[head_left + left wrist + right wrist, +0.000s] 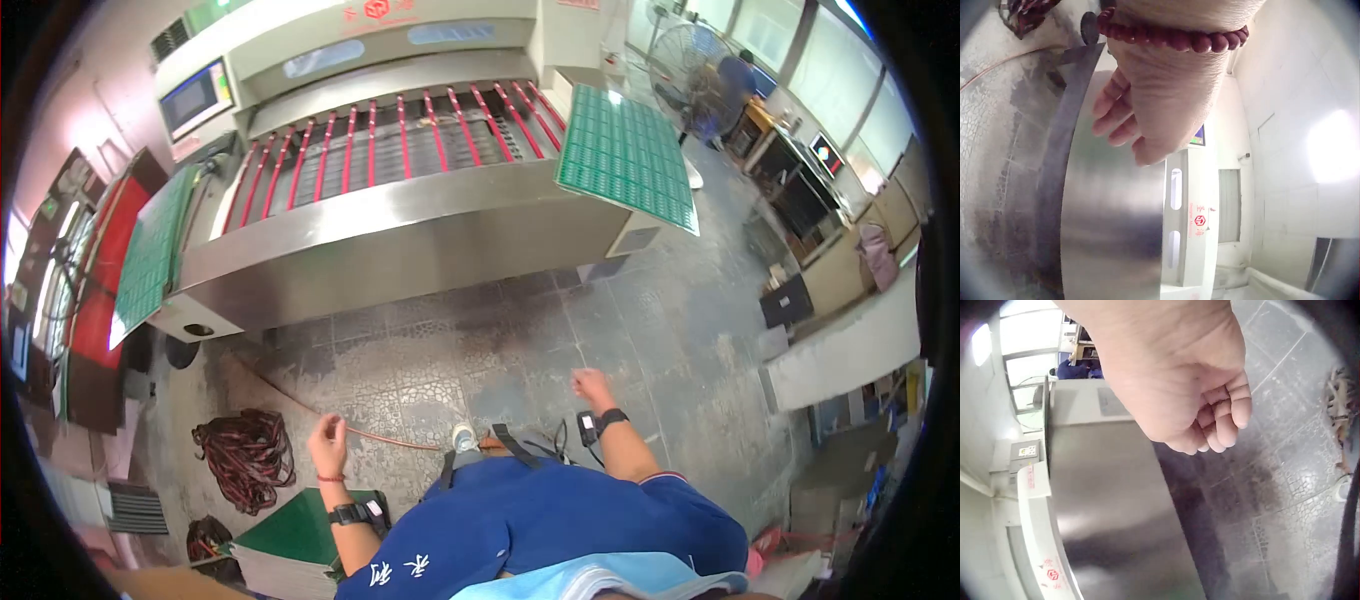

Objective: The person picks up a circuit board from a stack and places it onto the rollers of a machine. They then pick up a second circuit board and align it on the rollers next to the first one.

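My left hand [327, 446] hangs in the air over the floor with its fingers loosely bent and holds nothing. In the left wrist view the same hand [1166, 100] shows a red bead bracelet [1179, 40] at the wrist. My right hand [594, 388] is also in the air, to the right, with nothing in it. Its fingers [1225, 422] curl loosely in the right wrist view. Ahead of both hands stands a long steel machine [400, 240] with red strips [404, 140] across its bed. Green panels [630, 150] lie on its right end, and another green panel [155, 250] leans at its left end.
A tangled heap of dark red straps [245, 460] lies on the floor at the left, near a thin hose [375, 437]. A green-topped stack [300, 530] stands by my left forearm. Beyond the machine's right end are a large fan [690, 75] and desks. A screen [196, 98] stands at the machine's left.
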{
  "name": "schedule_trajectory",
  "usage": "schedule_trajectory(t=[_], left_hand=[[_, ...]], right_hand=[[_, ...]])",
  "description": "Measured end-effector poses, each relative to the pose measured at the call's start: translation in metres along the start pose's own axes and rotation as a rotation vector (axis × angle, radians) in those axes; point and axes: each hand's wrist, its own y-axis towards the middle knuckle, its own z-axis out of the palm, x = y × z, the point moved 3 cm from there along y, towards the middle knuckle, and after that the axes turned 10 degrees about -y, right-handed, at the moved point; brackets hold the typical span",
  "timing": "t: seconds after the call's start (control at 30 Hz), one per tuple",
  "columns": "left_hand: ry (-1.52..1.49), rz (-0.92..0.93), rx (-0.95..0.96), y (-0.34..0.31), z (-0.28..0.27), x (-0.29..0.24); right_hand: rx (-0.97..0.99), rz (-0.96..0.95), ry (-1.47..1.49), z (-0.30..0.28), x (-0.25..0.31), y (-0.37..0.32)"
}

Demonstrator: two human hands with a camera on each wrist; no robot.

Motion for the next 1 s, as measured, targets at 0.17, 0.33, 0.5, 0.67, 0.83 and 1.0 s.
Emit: schedule_trajectory(t=[0.17, 0.33, 0.5, 0.67, 0.83, 1.0], left_hand=[[-0.075, 0.026, 0.027, 0.064, 0.007, -0.009], [-0.185, 0.023, 0.076, 0.101, 0.027, -0.004], [-0.262, 0.035, 0.069, 0.141, 0.036, 0.002], [-0.339, 0.062, -0.023, 0.197, 0.046, 0.013], [-0.309, 0.116, -0.112, 0.267, 0.078, -0.018], [-0.319, 0.137, -0.175, 0.324, 0.115, -0.048]], right_hand=[[-0.039, -0.032, 0.069, 0.011, 0.069, -0.007], [-0.123, -0.042, 0.281, -0.015, 0.088, 0.002], [-0.178, -0.107, 0.502, -0.039, 0.137, 0.024], [-0.227, -0.182, 0.595, -0.056, 0.196, 0.076], [-0.289, -0.197, 0.737, -0.084, 0.252, 0.149], [-0.394, -0.183, 0.846, -0.110, 0.289, 0.178]])
